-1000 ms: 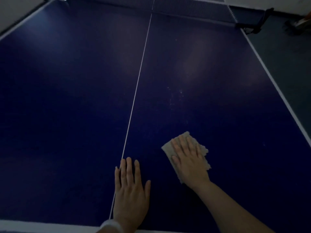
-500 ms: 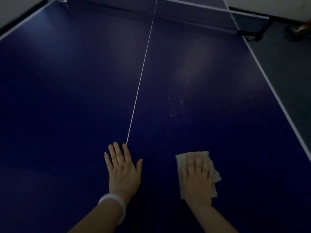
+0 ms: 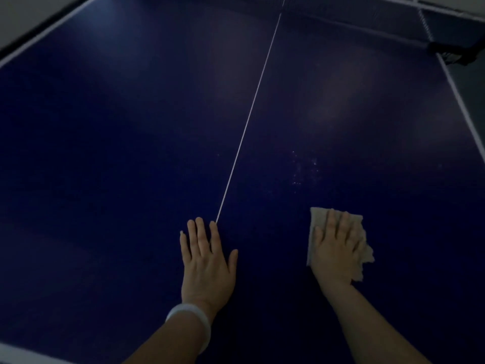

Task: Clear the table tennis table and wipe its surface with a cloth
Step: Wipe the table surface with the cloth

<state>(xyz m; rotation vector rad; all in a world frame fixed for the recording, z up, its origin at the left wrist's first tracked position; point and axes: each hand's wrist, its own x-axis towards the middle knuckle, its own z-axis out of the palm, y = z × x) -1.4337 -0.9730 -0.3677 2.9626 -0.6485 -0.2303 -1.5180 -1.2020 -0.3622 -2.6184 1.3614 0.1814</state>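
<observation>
The dark blue table tennis table (image 3: pixel 118 143) fills the view, with a white centre line (image 3: pixel 249 114) running away from me. My right hand (image 3: pixel 336 250) lies flat with straight fingers on a pale beige cloth (image 3: pixel 319 219), pressing it onto the surface right of the centre line. My left hand (image 3: pixel 207 264) rests flat on the table at the near end of the centre line, fingers straight, a white band on its wrist. A patch of pale specks (image 3: pixel 304 169) marks the surface just beyond the cloth.
The net (image 3: pixel 367 14) spans the far end, with its black clamp (image 3: pixel 456 55) at the right corner. White edge lines run along the left side (image 3: pixel 47 30) and right side (image 3: pixel 462 106). Grey floor lies beyond the right edge.
My right hand has slid the cloth to the right and a little away from the centre line. My left hand has shifted forward on the table; the view has moved closer over the surface.
</observation>
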